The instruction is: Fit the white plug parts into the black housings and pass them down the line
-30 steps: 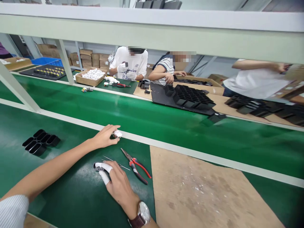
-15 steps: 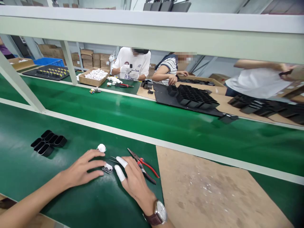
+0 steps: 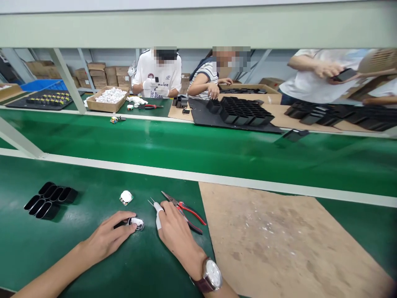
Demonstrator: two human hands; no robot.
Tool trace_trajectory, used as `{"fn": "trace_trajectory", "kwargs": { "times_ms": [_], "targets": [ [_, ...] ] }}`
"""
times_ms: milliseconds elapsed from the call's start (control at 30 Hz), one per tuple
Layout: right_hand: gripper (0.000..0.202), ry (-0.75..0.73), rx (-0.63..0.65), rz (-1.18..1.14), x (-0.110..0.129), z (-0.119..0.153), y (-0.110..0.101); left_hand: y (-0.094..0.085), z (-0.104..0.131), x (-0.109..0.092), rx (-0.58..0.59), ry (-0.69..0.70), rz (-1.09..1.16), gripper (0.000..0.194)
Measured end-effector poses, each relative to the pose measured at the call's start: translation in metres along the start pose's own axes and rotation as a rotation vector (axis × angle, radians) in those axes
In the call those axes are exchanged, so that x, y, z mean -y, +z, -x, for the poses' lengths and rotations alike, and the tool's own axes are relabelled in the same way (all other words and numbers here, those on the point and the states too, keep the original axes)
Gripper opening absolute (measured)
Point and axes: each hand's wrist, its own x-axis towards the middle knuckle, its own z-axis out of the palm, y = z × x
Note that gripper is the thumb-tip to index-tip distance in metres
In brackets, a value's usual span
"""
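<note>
My left hand (image 3: 107, 236) pinches a small oval black housing (image 3: 139, 227) with white material inside, low over the green table or resting on it; I cannot tell which. My right hand (image 3: 176, 227), two of its fingers in white finger cots, is closed on thin metal tweezers (image 3: 151, 201). The tips point up and left, apart from the housing. Beside that hand lie red-and-black long-nose pliers (image 3: 192, 214), partly covered by its fingers. A small board with a round white top (image 3: 126, 196) sits beyond the left hand.
Several black oval shells (image 3: 46, 209) stand at the left. A brown board (image 3: 254, 240) covers the table at right. Past a pale rail (image 3: 149, 170) runs a green belt (image 3: 173, 145). Co-workers sit opposite, near black cases (image 3: 245, 111) and a box of white pieces (image 3: 108, 99).
My left hand has gone from spread fingers to a pinch on the housing. The tweezers have turned from pointing left to pointing more upward. My view has shifted, showing the scene at a different angle.
</note>
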Motion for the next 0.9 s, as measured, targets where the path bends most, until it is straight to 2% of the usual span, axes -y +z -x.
{"fn": "trace_trajectory", "kwargs": {
  "times_ms": [167, 233, 300, 367, 433, 600, 700, 800, 900],
  "targets": [
    [0.033, 0.043, 0.0, 0.081, 0.001, -0.001, 0.002, 0.003, -0.004, -0.005, -0.031, 0.03, 0.008, 0.027],
    [0.032, 0.024, -0.034, 0.063, 0.001, -0.002, 0.005, 0.002, -0.01, -0.003, -0.051, -0.018, 0.019, 0.026],
    [0.033, -0.007, -0.089, 0.032, 0.001, -0.002, 0.008, -0.003, -0.024, 0.005, -0.105, -0.134, 0.016, 0.031],
    [0.035, -0.053, -0.138, 0.004, 0.003, -0.002, 0.01, -0.011, -0.046, 0.024, -0.195, -0.308, -0.009, 0.039],
    [0.032, -0.111, -0.158, -0.015, 0.006, -0.002, 0.011, -0.02, -0.076, 0.052, -0.302, -0.453, -0.054, 0.043],
    [0.025, -0.212, -0.145, -0.022, 0.014, 0.001, 0.012, -0.04, -0.144, 0.13, -0.414, -0.55, -0.166, 0.048],
    [0.024, -0.242, -0.171, -0.012, 0.016, 0.002, 0.014, -0.038, -0.163, 0.153, -0.429, -0.58, -0.216, 0.047],
    [0.025, -0.272, -0.2, -0.014, 0.017, 0.003, 0.016, -0.031, -0.158, 0.148, -0.421, -0.565, -0.255, 0.052],
    [0.03, -0.304, -0.229, -0.02, 0.017, 0.004, 0.018, -0.034, -0.132, 0.121, -0.393, -0.513, -0.299, 0.056]
  ]
}}
